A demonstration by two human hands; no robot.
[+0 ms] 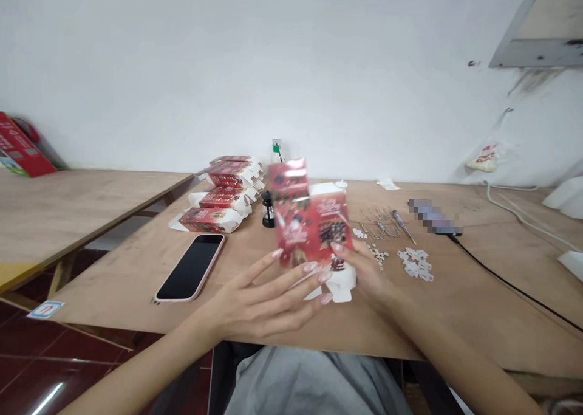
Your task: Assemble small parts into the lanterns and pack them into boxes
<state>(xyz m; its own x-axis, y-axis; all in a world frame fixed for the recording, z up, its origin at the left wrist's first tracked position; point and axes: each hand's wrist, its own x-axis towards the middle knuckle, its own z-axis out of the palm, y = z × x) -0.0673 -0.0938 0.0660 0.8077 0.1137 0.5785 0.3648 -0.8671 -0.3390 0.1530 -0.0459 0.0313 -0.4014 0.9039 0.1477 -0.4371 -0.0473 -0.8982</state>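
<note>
Over the middle of the wooden table (455, 318) I hold a small red printed carton (310, 220) with white flaps, blurred by motion. My left hand (268, 299) reaches in from the lower left, fingers stretched along the carton's bottom, fingertips touching its lower edge and white flap. My right hand (364, 269) grips the carton's lower right side, thumb on the front face. A small black lantern-like object (268, 209) stands just behind the carton on the left.
A stack of flat red cartons (223, 196) lies at the back left, a black phone in a pink case (191, 267) in front of it. Small metal parts (380, 254), white pieces (416, 264), wire hooks and a screwdriver (403, 223) lie right. A black cable (510, 284) crosses the right side.
</note>
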